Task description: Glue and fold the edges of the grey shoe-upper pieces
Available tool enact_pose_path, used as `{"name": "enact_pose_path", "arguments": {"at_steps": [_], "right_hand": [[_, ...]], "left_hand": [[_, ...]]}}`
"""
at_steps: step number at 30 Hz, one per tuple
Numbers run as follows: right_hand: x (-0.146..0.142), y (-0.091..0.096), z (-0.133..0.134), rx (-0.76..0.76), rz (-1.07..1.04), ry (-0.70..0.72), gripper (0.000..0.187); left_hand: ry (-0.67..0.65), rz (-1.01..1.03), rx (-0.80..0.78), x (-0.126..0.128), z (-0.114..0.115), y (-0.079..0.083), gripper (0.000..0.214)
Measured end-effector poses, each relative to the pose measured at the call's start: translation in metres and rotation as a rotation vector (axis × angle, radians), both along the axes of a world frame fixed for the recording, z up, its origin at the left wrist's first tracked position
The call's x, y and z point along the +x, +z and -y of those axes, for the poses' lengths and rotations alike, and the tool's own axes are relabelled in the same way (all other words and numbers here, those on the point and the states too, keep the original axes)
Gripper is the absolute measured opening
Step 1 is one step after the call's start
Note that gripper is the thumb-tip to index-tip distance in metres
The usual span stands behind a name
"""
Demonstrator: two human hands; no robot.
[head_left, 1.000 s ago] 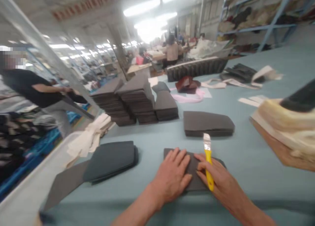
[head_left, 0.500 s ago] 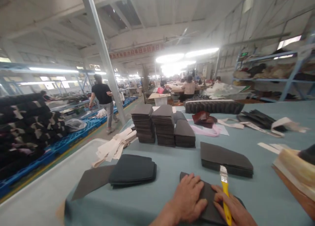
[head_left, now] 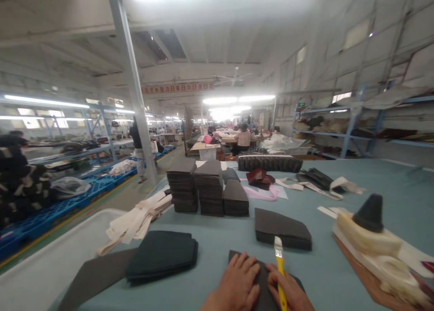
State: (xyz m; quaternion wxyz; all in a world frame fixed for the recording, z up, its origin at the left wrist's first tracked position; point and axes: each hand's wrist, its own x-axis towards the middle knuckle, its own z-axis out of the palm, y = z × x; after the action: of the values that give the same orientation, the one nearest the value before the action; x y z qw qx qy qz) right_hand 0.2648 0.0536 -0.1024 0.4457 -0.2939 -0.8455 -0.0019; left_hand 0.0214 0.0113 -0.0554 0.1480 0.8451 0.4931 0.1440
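My left hand (head_left: 235,284) lies flat with its fingers stretched over a dark grey cut piece (head_left: 262,286) at the bottom of the view. Beside it, my right hand (head_left: 288,290) grips a yellow-handled paintbrush (head_left: 279,259), bristles pointing up and away from the piece. The fingertips of that hand rest on the same piece. Just beyond the brush sits a low stack of grey pieces (head_left: 283,225). To the left is a pile of dark green pieces (head_left: 162,254), partly over a single grey piece (head_left: 98,275).
Tall stacks of grey pieces (head_left: 209,189) stand farther back on the blue-green table cover (head_left: 210,232). On the right is a yellowish container with a black cone-shaped top (head_left: 369,216). White strips (head_left: 135,220) lie at the left edge by a white bin (head_left: 68,252). A person (head_left: 137,143) stands beyond a pole.
The view has turned right and tilted up, so the table things appear farther left and the yellowish container shows more fully. The walking person is farther away. Both hands stay on the piece.
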Motion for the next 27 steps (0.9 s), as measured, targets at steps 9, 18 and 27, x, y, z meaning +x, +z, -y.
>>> {"name": "enact_pose_path", "arguments": {"at_steps": [9, 18, 27], "right_hand": [[0.011, -0.021, 0.006, -0.277, -0.005, 0.053, 0.053], [0.002, 0.024, 0.03, -0.375, 0.008, -0.004, 0.064], [-0.003, 0.03, 0.031, -0.459, 0.026, -0.014, 0.051]], "left_hand": [[-0.022, -0.144, 0.006, 0.024, 0.002, -0.007, 0.083], [0.043, -0.098, -0.011, 0.04, 0.014, 0.01, 0.077], [0.124, 0.236, 0.118, 0.034, 0.047, 0.051, 0.052]]}}
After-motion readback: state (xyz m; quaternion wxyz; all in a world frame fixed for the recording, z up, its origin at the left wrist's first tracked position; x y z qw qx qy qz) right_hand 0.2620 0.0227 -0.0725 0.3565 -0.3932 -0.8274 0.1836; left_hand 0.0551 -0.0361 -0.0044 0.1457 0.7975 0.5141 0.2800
